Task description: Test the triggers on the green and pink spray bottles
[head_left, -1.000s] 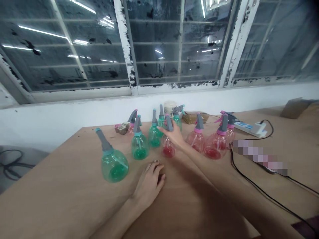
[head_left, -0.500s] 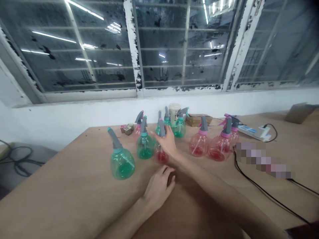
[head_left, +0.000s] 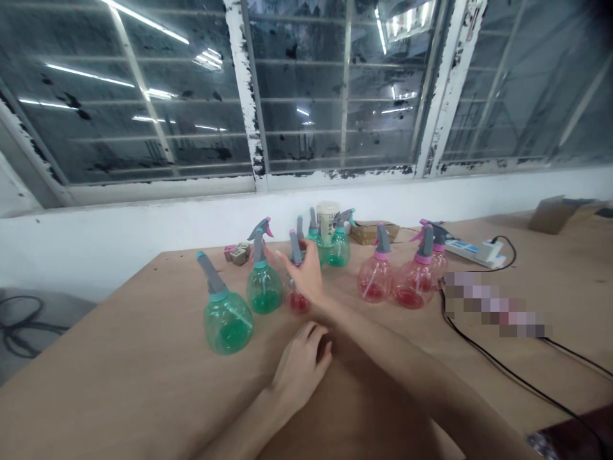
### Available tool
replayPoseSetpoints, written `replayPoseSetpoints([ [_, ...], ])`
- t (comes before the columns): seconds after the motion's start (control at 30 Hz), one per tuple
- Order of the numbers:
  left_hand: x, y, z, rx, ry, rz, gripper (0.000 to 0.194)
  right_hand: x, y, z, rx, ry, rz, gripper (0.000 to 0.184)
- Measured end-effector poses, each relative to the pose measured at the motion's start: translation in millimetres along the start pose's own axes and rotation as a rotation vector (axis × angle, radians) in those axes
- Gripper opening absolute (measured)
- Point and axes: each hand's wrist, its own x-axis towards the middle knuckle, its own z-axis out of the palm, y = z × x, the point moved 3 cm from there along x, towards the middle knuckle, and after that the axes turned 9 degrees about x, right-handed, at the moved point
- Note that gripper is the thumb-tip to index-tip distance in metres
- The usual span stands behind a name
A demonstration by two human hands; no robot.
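Observation:
My right hand reaches forward, its thumb and fingers around the upper part of a pink spray bottle with red liquid in it. That bottle stands upright on the table, partly covered by the hand. My left hand rests on the table nearer to me, loosely curled, thumb apart from the fingers and nothing visible in it. Left of the held bottle stand a green spray bottle and, closer, another green spray bottle. Behind my right hand is a further green spray bottle, among others partly hidden.
On the right stand a pink spray bottle and a second pink spray bottle, with one behind. A power strip, a blurred-out object and black cables lie beyond. A paper cup, cardboard box and small blocks sit near the wall.
The whole view has shifted slightly, so things appear further left. My right hand stays around the pink spray bottle, and my left hand keeps nearly the same pose.

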Motion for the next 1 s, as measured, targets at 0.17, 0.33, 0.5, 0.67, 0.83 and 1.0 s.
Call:
replayPoseSetpoints([
  [0.17,0,0,0.2,-0.004,-0.008,-0.004,0.017,1,-3,9,0.012,-0.021,0.026,0.048],
  [0.33,-1,1,-0.9,0.015,-0.021,-0.018,0.016,-1,-4,20,0.014,-0.030,0.047,0.044],
  [0.5,-1,2,-0.1,0.031,-0.037,-0.024,0.014,-3,-1,29,-0.034,-0.008,0.073,0.045],
  [0.67,-2,2,2.0,0.023,-0.031,-0.022,0.015,0,3,29,-0.108,-0.017,0.081,0.035],
  [0.83,-2,1,3.0,0.004,-0.015,0.001,0.015,6,10,25,-0.224,-0.054,0.022,0.024],
  [1.0,-3,0,4.8,-0.007,-0.012,0.012,0.018,12,17,19,-0.317,-0.050,-0.007,0.023],
])
